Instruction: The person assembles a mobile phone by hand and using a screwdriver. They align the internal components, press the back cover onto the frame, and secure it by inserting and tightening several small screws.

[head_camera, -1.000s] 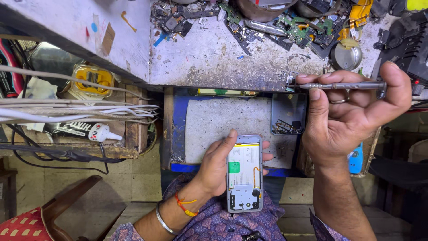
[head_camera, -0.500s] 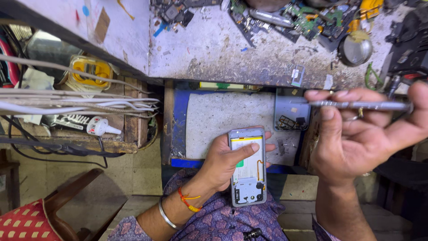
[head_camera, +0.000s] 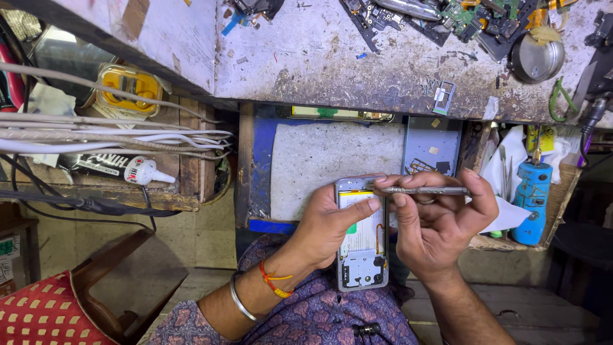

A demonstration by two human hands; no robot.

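Left hand [head_camera: 332, 227] clamps opened phone [head_camera: 361, 246], long axis near-far; right hand [head_camera: 440, 223] grips screwdriver [head_camera: 421, 190] lying left-right, tip pointing left.

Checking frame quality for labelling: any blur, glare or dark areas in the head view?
Head view: the left hand, opened phone and right hand with its metal tool are sharp and evenly lit; no glare on the phone; the area under the workbench at lower right is dark; edges show slight wide-angle bending.

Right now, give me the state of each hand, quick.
Left hand: closed around the opened phone, thumb across its insides.
Right hand: closed on a thin metal tool, tip at the phone's upper edge.
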